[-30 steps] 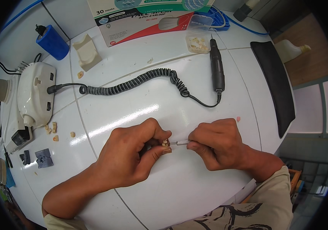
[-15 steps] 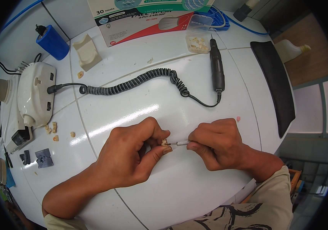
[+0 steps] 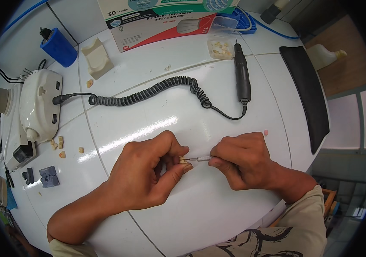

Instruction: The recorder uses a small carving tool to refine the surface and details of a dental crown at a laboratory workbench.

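Between the thumb and fingertips of my left hand (image 3: 148, 167) is a small cream tooth-like piece (image 3: 182, 160), mostly covered by those fingers. My right hand (image 3: 245, 162) pinches a slim tool with a pale handle (image 3: 203, 158) and a thin metal shaft. Its tip meets the cream piece; the exact tip shape is too small to make out. Both hands are over the white tiled worktop (image 3: 217, 210), a short gap apart.
Beyond my hands lies a black rotary handpiece (image 3: 242, 77), its coiled cord (image 3: 144, 92) running to a white control unit (image 3: 41, 105). A small clear box (image 3: 221, 48) holds cream pieces. Grey blocks (image 3: 49, 176) and several loose cream pieces (image 3: 61, 142) lie at left. A mask box (image 3: 161, 25) stands behind.
The cream piece has turned slightly in my left fingertips, and my left thumb has shifted a little. My right hand and the tool have barely moved.
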